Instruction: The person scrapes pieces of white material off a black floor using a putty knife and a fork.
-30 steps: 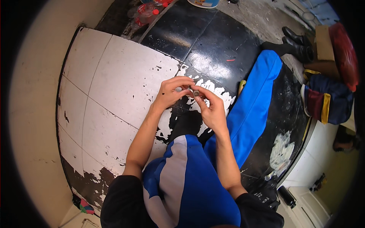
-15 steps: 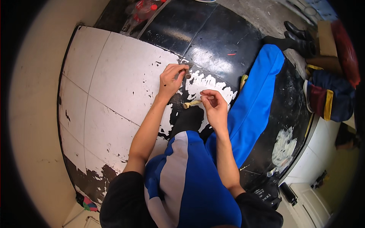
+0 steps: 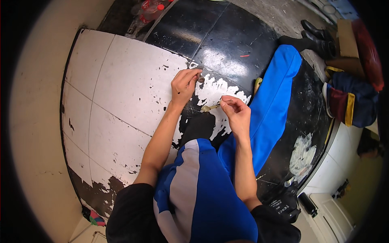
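Note:
My left hand [image 3: 184, 85] is closed on a small dark metal piece [image 3: 201, 78] over the border of white and black flaking paint. Below and to its right, my right hand [image 3: 236, 109] pinches a thin, pale yellowish, brush-like tool [image 3: 206, 108], its end just above my black-socked foot [image 3: 200, 125]. The exact kind of both held items is too small to make out. My bent leg [image 3: 202, 186] in blue and grey fabric lies between my forearms; the other leg [image 3: 271, 105] stretches out to the right. A yellow-green object [image 3: 257, 84] lies beside that leg.
The floor [image 3: 109, 93] is white and black tile with peeling paint. Plastic bottles [image 3: 150, 12] stand at the top. Black shoes [image 3: 316, 34], a cardboard box [image 3: 346, 38] and a navy, maroon and yellow bag [image 3: 352, 101] are at the right. A wall [image 3: 36, 121] borders the left.
My hands have come apart: the left rose with the metal piece, the right lowered and now holds the pale tool, which has shifted slightly right since half a second ago.

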Demonstrator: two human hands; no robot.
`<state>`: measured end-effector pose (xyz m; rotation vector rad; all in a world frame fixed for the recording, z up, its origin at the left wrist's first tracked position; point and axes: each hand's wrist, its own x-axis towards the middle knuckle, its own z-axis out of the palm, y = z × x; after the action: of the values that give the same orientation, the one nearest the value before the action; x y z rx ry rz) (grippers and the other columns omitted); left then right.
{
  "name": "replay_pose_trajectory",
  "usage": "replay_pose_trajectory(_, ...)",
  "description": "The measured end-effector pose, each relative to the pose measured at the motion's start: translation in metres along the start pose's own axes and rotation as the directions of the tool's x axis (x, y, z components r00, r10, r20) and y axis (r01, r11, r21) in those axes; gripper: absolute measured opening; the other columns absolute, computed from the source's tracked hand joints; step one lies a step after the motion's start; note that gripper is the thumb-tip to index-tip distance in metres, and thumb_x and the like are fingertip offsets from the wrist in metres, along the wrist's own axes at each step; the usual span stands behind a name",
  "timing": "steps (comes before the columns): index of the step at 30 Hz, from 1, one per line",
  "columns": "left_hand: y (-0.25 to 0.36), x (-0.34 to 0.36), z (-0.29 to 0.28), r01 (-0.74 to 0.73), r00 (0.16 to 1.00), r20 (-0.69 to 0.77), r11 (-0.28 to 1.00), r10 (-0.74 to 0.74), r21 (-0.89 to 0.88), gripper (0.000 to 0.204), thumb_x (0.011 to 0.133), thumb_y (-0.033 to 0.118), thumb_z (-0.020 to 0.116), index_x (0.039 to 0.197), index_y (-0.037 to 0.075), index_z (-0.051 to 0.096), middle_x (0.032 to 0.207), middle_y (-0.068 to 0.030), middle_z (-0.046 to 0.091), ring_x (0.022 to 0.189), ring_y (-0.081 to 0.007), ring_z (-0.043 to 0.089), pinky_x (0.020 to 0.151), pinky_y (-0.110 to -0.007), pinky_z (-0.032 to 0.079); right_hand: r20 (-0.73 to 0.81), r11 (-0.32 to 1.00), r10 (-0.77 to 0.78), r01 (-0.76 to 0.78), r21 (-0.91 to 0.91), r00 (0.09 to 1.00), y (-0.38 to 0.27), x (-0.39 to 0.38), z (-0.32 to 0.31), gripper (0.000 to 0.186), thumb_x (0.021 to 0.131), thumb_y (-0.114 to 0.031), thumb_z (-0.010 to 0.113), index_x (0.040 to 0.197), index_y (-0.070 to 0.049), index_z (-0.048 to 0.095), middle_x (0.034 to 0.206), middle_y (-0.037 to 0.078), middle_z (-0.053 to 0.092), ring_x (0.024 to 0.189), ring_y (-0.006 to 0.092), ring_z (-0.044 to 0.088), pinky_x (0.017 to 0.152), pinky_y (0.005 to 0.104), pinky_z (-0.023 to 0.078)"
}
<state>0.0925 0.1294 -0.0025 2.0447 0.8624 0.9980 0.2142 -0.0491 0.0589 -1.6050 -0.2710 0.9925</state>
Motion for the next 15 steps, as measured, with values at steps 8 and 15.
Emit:
replay_pose_trajectory(8, -0.014, -0.012, 0.011, -0.098, 0.99, -0.088, 0.99, 0.107, 0.104, 0.031, 0.082, -0.011, 0.066, 0.103, 0.008, 0.076, 0.095, -0.0068, 0.071, 0.085, -0.0261, 0.071, 0.07, -0.036, 0.057, 0.305, 0.955, 0.044, 0.049, -0.292, 0.951, 0.047, -0.003, 0.03, 0.017, 0.103, -0.011, 0.064, 0.114, 0.001, 0.067, 0.102, 0.01, 0.076, 0.094, 0.0118, 0.069, 0.082, 0.0283, 0.054)
replay_pose_trajectory(15, -0.028, -0.005, 0.016, 0.1, 0.981, -0.148, 0.985, -0.121, -0.143, 0.006, 0.099, 0.0, 0.064, 0.103, 0.002, 0.068, 0.096, -0.0095, 0.073, 0.075, -0.0204, 0.072, 0.066, -0.032, 0.057, 0.341, 0.999, 0.007, 0.01, -0.049, 0.94, 0.043, -0.007, 0.048, 0.018, 0.105, -0.012, 0.06, 0.116, 0.002, 0.064, 0.104, 0.01, 0.077, 0.094, 0.0111, 0.068, 0.083, 0.0271, 0.053)
